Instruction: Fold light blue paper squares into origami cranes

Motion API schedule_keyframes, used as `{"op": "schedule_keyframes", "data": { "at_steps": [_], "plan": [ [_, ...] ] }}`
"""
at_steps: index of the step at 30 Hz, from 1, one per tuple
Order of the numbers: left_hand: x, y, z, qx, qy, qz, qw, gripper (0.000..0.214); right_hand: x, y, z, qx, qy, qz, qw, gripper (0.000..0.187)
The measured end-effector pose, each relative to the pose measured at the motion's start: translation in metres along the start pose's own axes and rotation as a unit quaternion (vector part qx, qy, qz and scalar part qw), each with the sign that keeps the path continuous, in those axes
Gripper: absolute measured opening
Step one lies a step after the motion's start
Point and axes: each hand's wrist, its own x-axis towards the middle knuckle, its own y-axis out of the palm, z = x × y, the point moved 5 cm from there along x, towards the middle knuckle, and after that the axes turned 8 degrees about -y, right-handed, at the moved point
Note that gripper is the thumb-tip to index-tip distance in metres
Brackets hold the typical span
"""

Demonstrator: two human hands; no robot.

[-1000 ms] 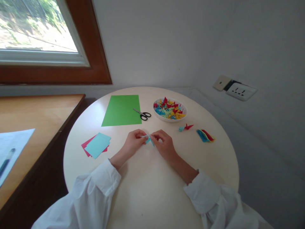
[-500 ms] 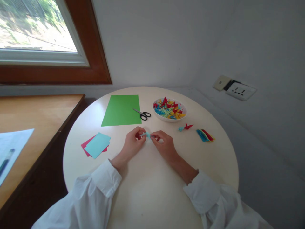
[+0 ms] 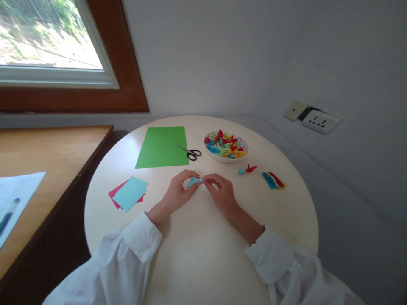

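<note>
A small light-blue folded paper piece (image 3: 194, 181) is pinched between my left hand (image 3: 179, 189) and my right hand (image 3: 221, 191), just above the middle of the round cream table (image 3: 197, 254). Both hands have their fingers closed on it, the left from the left side, the right from the right. White sleeves cover both forearms.
A green sheet (image 3: 163, 146) and black-handled scissors (image 3: 190, 152) lie at the back. A white bowl (image 3: 227, 146) holds several coloured folded pieces. Two small folded pieces (image 3: 247, 170) and a coloured paper stack (image 3: 274, 180) sit right; light-blue and pink sheets (image 3: 129, 193) lie left. A wooden desk (image 3: 38, 161) stands further left.
The blue piece has been turned between my fingers and now lies flatter, its point no longer hanging down. Both hands stay in the same spot.
</note>
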Motion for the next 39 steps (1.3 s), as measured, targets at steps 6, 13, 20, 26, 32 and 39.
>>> {"op": "schedule_keyframes", "data": {
  "at_steps": [6, 13, 20, 26, 32, 39],
  "plan": [
    [0.0, -0.002, -0.006, 0.019, 0.041, -0.012, 0.999, 0.01, 0.0, 0.001, 0.0, 0.029, -0.001, 0.001, 1.0, 0.009],
    [0.001, -0.003, 0.0, 0.003, 0.012, -0.024, 1.0, 0.009, -0.001, 0.004, 0.001, 0.053, -0.003, 0.012, 0.999, 0.006],
    [0.0, -0.002, -0.001, -0.013, -0.006, -0.027, 1.0, 0.006, -0.002, 0.007, -0.004, 0.118, 0.077, 0.001, 0.99, 0.007],
    [-0.001, -0.001, -0.002, -0.021, -0.03, -0.02, 0.999, 0.008, -0.002, 0.008, -0.005, 0.139, 0.101, -0.01, 0.985, 0.008],
    [0.001, 0.0, 0.003, 0.011, -0.07, -0.013, 0.997, 0.01, -0.002, 0.005, -0.004, 0.13, 0.104, -0.019, 0.986, 0.009],
    [0.0, 0.001, 0.007, -0.032, -0.062, -0.023, 0.997, 0.007, -0.003, 0.006, -0.005, 0.145, 0.123, -0.021, 0.982, 0.011]
  ]
}}
